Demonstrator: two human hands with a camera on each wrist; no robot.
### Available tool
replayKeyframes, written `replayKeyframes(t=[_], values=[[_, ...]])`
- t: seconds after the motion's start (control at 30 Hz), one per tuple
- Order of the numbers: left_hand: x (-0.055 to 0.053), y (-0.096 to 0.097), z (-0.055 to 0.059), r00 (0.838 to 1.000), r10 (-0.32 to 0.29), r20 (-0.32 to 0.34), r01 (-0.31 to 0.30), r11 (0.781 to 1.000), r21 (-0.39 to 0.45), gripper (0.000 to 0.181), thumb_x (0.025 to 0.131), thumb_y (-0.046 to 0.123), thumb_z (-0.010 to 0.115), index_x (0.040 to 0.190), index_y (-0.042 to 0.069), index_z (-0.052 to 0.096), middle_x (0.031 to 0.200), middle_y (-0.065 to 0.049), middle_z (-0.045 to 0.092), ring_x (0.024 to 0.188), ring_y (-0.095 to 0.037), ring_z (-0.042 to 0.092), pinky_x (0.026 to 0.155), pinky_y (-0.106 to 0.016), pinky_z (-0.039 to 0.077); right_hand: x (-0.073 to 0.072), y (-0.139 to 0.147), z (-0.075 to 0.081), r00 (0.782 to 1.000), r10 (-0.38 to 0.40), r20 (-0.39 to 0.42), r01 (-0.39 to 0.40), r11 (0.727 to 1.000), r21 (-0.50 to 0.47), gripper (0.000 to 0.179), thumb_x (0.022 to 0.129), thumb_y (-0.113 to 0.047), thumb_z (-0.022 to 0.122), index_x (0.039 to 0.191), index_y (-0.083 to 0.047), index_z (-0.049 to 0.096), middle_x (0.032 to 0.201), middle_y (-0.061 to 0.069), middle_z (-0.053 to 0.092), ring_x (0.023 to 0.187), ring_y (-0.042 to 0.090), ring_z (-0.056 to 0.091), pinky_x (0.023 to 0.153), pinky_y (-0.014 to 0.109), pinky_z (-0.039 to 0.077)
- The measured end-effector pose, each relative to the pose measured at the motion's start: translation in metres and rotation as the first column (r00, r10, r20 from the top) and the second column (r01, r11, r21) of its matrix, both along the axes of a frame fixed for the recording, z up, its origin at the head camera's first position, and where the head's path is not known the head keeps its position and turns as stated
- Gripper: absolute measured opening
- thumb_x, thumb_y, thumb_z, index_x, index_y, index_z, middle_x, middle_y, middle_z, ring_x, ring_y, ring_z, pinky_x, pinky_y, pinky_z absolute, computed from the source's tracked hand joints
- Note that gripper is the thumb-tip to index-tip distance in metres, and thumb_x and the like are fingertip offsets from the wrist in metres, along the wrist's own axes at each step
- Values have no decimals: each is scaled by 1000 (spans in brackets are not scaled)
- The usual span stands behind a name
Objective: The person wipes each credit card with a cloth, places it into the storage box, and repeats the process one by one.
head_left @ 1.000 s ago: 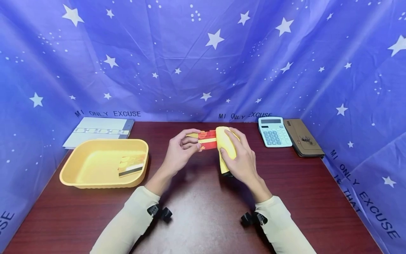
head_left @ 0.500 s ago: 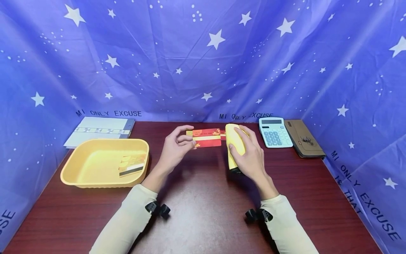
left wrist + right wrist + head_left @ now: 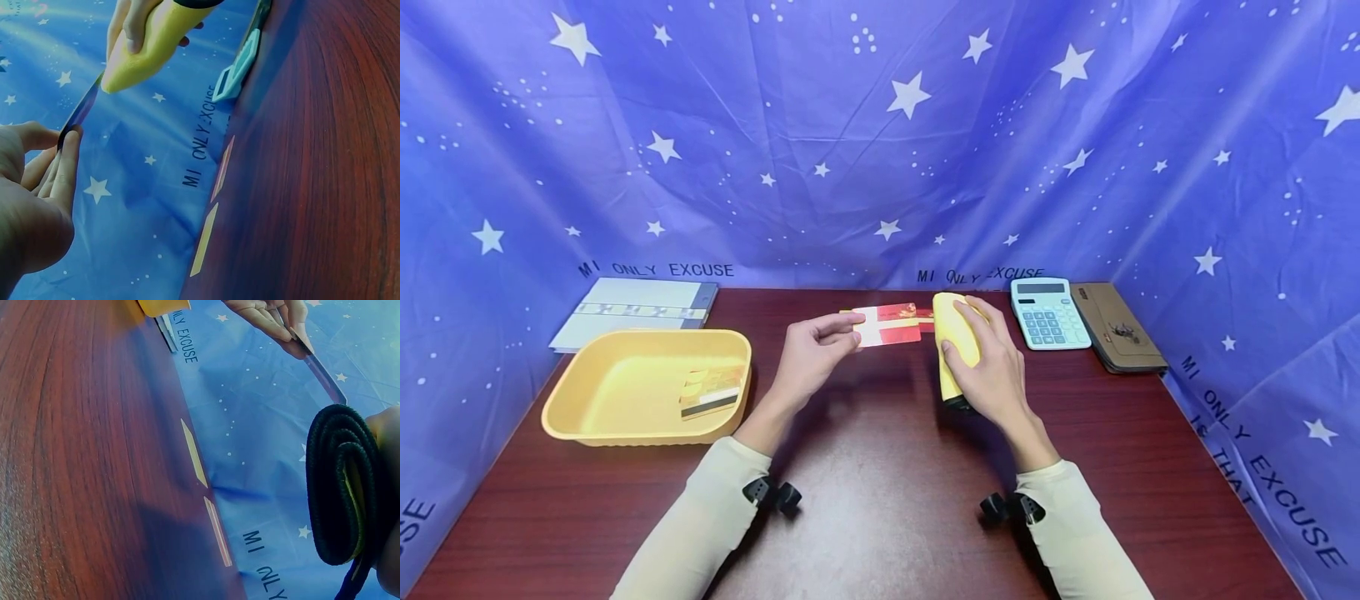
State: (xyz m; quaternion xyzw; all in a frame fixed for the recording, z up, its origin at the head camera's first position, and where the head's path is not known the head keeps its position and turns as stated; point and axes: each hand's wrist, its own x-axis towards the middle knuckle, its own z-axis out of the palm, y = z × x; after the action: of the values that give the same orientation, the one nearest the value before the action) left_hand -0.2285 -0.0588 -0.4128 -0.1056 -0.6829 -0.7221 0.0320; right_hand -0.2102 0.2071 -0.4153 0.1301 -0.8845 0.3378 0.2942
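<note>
A red card with a pale stripe is pinched between the thumb and fingers of my left hand, held above the table. Light glares off its left half. My right hand grips a folded yellow cloth just right of the card. In the right wrist view the folded cloth shows dark, layered edges. From the left wrist view, the card's far edge appears close to the cloth's tip; I cannot tell whether they touch. Two more cards lie behind, a yellow card and a red card.
A yellow plastic basin at left holds a yellow card with a black stripe. Behind it lies a white notebook. A calculator and a brown wallet sit at back right. A star-printed curtain surrounds the table.
The cloth has moved right, off the end of the card it covered. My left hand has shifted slightly left, and the card has tilted and now catches the light.
</note>
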Motion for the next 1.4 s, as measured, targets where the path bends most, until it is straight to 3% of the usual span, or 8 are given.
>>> replayKeyframes(t=[0.13,0.37,0.57,0.8,0.97,1.1,1.2,1.4], values=[[1,0,1,1000,11,-16,-11,1000,-15,30,90,0,71,120,-4,74,111,-24,76,83,-2,75,81,-20,65,0,0,0,1000,2,-1,-2,1000,-2,59,86,-22,76,144,-23,62,149,2,56,108,31,66,64,41,49],[0,-1,2,999,-7,-45,9,999,53,30,96,-5,61,124,-7,71,125,-25,71,82,-9,77,90,-40,65,0,1,-2,1000,4,-7,-4,1000,3,59,86,-22,76,143,-22,62,149,3,56,111,31,65,65,43,51],[-1,-1,1,995,0,-97,8,997,79,33,94,-12,56,125,-10,69,128,-27,69,83,-7,76,92,-38,65,0,1,-2,1000,6,-5,-6,1000,2,59,86,-22,76,143,-23,62,148,2,56,113,30,65,64,43,51],[-1,-1,-1,989,21,-146,-10,997,74,25,96,-5,63,119,-7,73,115,-29,73,86,-19,79,87,-34,67,0,0,-1,1000,9,-6,-9,1000,0,59,86,-22,77,143,-23,62,148,2,56,112,30,65,64,43,51],[1,1,0,987,37,-159,-16,991,132,22,97,-1,67,116,-12,72,96,-25,77,78,-15,79,77,-39,68,0,0,-1,1000,16,-11,-15,1000,3,59,85,-22,77,142,-22,63,148,2,57,108,30,66,62,42,51],[2,0,1,987,104,-125,-88,987,132,22,94,3,72,112,-9,75,72,-4,76,59,-11,73,60,-32,67,1,0,-2,1000,15,-13,-15,1000,5,58,85,-22,76,142,-22,63,148,2,57,109,30,65,61,42,51],[2,-1,1,974,178,-139,-175,984,40,21,91,9,78,109,-3,79,69,7,69,55,-4,65,51,-19,57,1,-1,-2,1000,16,-12,-16,1000,4,59,85,-21,76,142,-22,63,148,2,57,110,29,65,61,42,51],[1,1,0,948,253,-194,-260,965,-13,20,87,7,81,104,-4,80,100,-10,72,85,-1,64,74,-9,55,1,-1,-1,1000,15,-10,-14,1000,4,59,85,-21,77,142,-22,63,148,1,57,111,29,66,62,43,51]])
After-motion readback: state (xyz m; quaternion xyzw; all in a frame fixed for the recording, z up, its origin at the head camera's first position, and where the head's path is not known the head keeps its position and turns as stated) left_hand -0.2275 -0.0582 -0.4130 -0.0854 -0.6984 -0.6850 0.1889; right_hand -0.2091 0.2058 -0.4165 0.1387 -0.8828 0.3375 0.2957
